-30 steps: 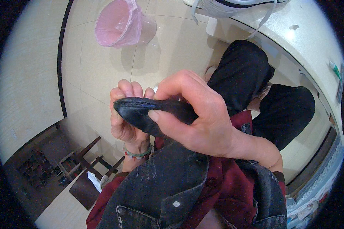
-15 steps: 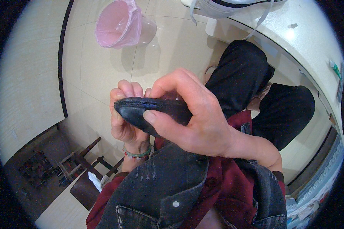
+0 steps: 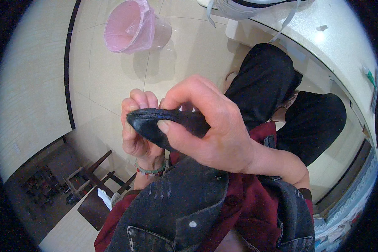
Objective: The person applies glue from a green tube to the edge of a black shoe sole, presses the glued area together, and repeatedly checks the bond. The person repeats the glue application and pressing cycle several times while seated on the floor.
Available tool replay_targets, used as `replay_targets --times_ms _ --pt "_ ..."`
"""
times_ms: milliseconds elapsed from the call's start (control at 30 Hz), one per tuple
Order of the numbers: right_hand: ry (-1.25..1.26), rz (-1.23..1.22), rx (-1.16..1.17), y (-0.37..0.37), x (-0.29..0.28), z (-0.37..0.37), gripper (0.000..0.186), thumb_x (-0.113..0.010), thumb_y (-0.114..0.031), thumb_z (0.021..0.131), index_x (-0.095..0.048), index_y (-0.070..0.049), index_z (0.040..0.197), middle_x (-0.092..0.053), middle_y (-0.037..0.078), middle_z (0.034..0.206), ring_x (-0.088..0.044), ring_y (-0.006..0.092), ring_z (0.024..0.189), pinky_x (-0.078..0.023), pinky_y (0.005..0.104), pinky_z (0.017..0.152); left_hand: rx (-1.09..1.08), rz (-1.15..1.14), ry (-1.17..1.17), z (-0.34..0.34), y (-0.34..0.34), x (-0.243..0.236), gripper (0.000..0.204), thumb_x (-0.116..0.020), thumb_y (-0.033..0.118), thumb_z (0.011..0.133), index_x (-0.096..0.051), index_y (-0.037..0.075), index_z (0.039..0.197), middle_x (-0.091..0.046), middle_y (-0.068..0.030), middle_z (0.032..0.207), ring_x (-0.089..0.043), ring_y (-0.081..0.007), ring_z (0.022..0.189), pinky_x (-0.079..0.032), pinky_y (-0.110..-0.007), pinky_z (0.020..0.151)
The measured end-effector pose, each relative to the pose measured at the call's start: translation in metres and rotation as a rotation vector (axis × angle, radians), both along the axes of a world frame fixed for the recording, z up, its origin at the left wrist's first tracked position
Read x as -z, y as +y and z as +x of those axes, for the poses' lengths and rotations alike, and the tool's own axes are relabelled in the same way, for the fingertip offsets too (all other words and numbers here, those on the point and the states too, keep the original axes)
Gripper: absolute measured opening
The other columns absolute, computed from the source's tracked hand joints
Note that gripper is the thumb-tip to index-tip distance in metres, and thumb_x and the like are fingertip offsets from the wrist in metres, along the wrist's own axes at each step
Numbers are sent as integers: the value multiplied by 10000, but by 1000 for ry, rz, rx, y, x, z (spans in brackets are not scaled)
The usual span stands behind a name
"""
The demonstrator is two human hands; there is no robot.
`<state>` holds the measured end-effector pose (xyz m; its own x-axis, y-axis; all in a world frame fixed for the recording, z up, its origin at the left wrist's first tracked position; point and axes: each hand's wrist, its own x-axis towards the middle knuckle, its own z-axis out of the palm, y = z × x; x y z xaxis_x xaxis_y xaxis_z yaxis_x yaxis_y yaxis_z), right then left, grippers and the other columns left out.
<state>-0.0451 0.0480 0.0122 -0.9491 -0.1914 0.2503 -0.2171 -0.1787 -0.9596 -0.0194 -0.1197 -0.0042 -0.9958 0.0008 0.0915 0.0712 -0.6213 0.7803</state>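
Note:
A black shoe [image 3: 145,126] is held up before my chest, its smooth, narrow toe to the left and its layered sole edge uppermost. My right hand [image 3: 216,124] grips it from the right, with the thumb on the near side and the bent fingers over the far side. Behind the toe, my left hand [image 3: 136,143] is closed around its tip with curled fingers; a beaded bracelet circles that wrist. The shoe's back part is hidden under my right hand.
A pink lined bin [image 3: 161,31] stands on the tiled floor ahead. On the white table [image 3: 311,46] at the right are a white laced shoe [image 3: 239,9], a small white piece and a green-and-white tube [image 3: 368,74]. A dark wooden chair [image 3: 94,208] is at lower left.
The shoe's toe has tilted slightly, so its sole edge shows a little differently. Both hands keep their grip in nearly the same place.

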Motion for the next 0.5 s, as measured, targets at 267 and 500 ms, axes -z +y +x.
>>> replay_targets --times_ms 267,500 --pt "10 -12 2 2 -1 0 225 -717 -26 763 -580 -33 943 -566 53 860 -560 147 730 -453 262 631 6 29 7 0 2 0 232 -615 213 882 -500 49 999 -427 -70 959 -429 -189 878 -425 -344 783" --pt "-21 2 -13 4 -3 0 226 -723 -27 764 -582 -34 941 -575 50 854 -562 136 730 -451 257 637 8 30 6 -1 2 0 224 -620 214 881 -512 52 993 -431 -64 943 -435 -185 865 -416 -343 765"
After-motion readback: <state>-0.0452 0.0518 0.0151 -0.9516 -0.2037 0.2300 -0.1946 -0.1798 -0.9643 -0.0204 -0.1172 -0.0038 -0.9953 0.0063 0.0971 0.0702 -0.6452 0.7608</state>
